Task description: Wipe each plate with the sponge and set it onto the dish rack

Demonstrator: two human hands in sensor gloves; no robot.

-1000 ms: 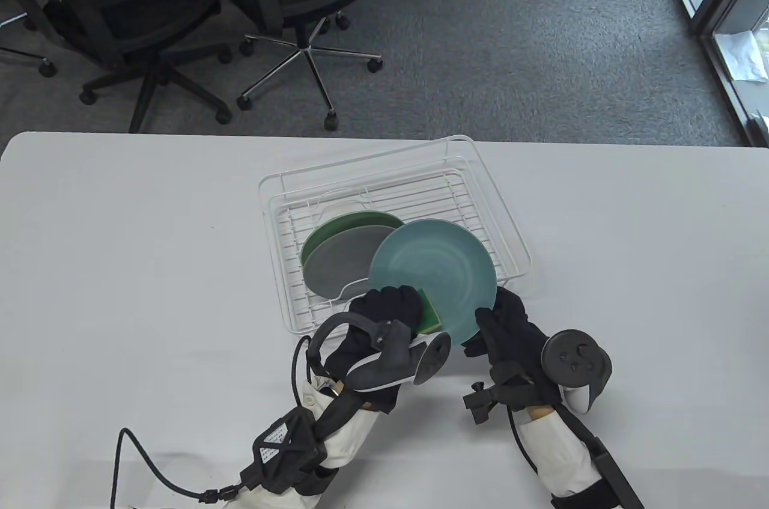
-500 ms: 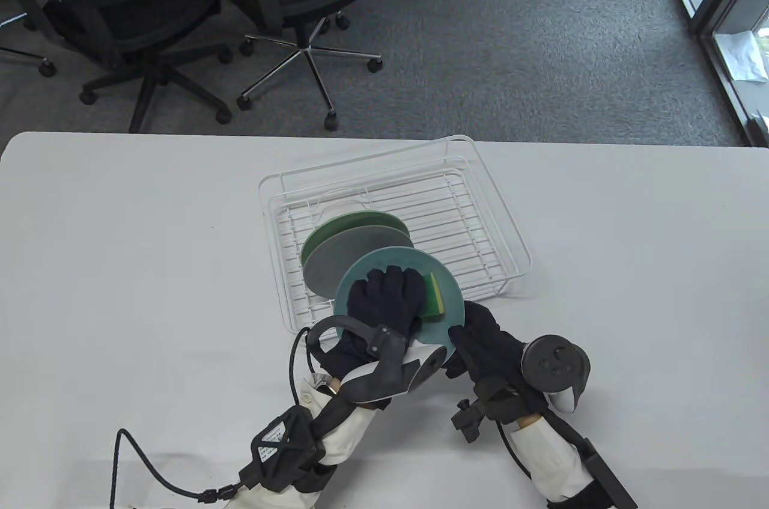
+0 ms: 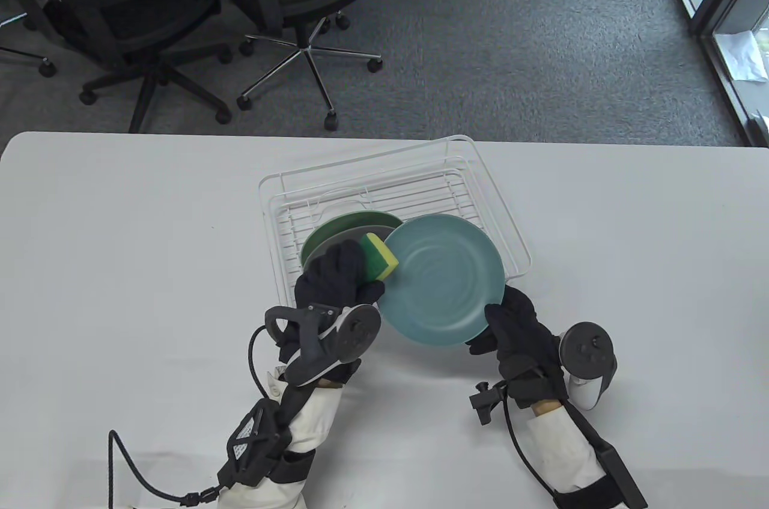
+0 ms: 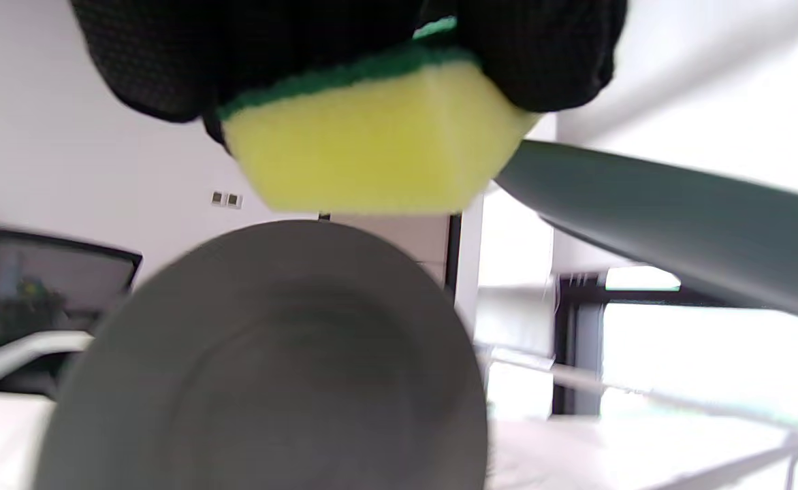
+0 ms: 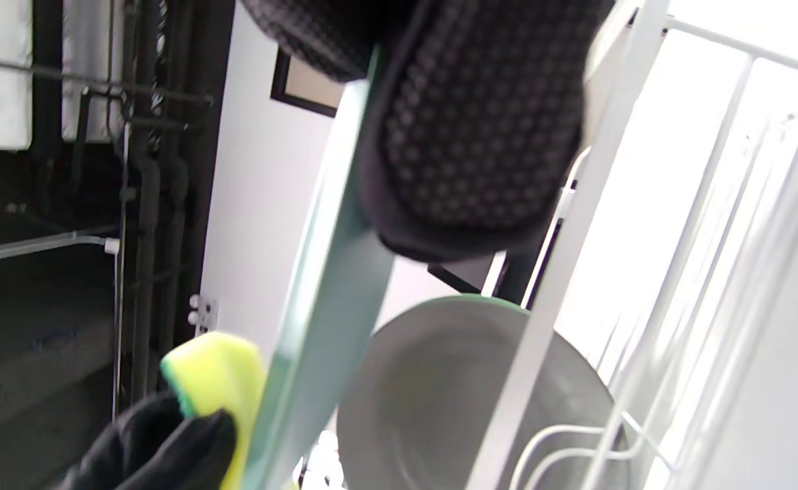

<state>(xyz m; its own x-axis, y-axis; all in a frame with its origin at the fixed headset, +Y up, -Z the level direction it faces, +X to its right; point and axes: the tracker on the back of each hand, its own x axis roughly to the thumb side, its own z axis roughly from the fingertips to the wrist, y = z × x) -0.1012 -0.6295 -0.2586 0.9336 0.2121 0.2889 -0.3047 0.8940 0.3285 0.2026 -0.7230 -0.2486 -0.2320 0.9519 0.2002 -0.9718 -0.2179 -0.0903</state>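
Observation:
My right hand [image 3: 510, 323] grips the near rim of a teal plate [image 3: 444, 280] and holds it tilted above the front of the white wire dish rack [image 3: 480, 172]. My left hand [image 3: 333, 286] holds a yellow and green sponge [image 3: 379, 256] just off the plate's left edge. In the rack a grey plate [image 4: 269, 367] leans against a dark green plate [image 3: 354, 219]. The left wrist view shows the sponge [image 4: 365, 143] in my fingers, with the teal plate's edge [image 4: 678, 224] to its right. In the right wrist view my fingers [image 5: 474, 122] clamp the teal rim [image 5: 324, 306].
The white table [image 3: 120, 268] spreads to either side of the rack. Black office chairs [image 3: 150, 10] stand on the grey carpet beyond the far edge. A black cable [image 3: 132, 473] trails from my left wrist along the near edge.
The teal plate has swung right and up, facing the camera more. My left hand has come off the plate's face and carried the sponge up to its left edge.

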